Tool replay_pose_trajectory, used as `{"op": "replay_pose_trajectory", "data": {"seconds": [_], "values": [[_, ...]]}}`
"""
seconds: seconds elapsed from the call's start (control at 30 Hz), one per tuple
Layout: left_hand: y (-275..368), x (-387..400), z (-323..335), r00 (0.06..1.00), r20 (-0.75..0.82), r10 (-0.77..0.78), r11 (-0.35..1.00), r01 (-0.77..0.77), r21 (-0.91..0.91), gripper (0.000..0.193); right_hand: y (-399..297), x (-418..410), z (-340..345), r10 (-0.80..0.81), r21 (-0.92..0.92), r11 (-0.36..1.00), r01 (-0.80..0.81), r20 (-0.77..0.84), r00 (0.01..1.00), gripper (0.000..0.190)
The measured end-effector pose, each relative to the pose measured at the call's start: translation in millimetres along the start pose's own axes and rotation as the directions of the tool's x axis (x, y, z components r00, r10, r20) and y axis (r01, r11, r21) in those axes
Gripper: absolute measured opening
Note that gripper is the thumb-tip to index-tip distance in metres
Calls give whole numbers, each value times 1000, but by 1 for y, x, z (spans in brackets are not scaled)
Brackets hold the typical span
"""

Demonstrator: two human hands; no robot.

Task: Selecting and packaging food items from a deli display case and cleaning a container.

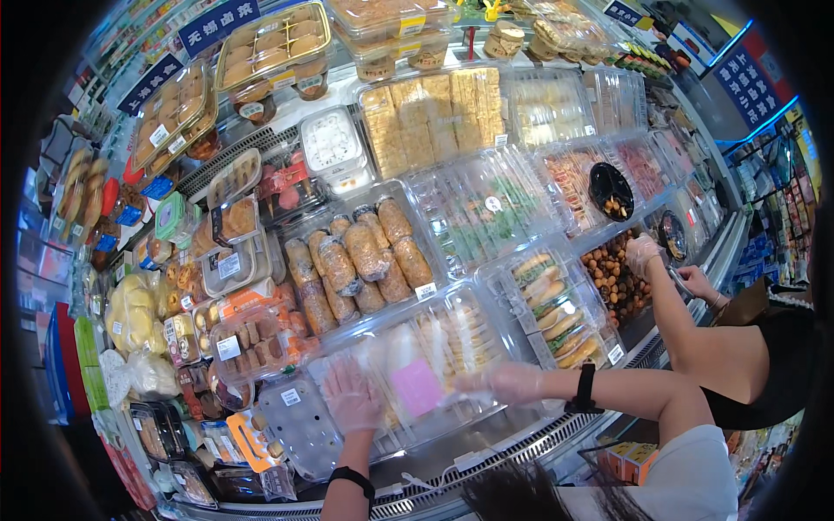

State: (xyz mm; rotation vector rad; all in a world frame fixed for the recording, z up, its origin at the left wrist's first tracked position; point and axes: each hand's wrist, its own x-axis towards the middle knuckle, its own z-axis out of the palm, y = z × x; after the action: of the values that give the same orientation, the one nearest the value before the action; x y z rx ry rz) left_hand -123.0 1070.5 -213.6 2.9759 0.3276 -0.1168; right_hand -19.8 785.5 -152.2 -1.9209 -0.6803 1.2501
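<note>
My left hand (352, 394), in a clear plastic glove, lies with fingers spread on the transparent lid (479, 325) of a large tray. Beneath that lid are rows of pale, wrapped food pieces (453, 329). My right hand (508, 383), also gloved, is over the lid's right part and blurred. Its fingertips reach the edge of a flat pink sheet or cloth (417, 387) lying over the tray; whether they grip it cannot be told. A clear box of filled buns (557, 309) sits beyond my right hand. By my left hand is a grey plastic lid with holes (300, 417).
At right, a co-worker's gloved hand (644, 254) is over a bin of small brown eggs (616, 273); their other hand (694, 281) holds a metal handle. Seaweed-tipped rolls (365, 254) fill a tray ahead. A vent grille (554, 430) edges the chilled counter.
</note>
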Motion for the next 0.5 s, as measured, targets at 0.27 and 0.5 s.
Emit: {"op": "replay_pose_trajectory", "data": {"seconds": [0.27, 0.5], "values": [[93, 84, -21, 978, -120, 172, 948, -198, -249, 65, 89, 85, -275, -563, -665, 705, -245, -736, 377, 37], [167, 186, -1, 982, 148, -115, 892, 168, -421, 68, 85, 179, -254, -518, -752, 659, 17, -437, 736, 44]]}}
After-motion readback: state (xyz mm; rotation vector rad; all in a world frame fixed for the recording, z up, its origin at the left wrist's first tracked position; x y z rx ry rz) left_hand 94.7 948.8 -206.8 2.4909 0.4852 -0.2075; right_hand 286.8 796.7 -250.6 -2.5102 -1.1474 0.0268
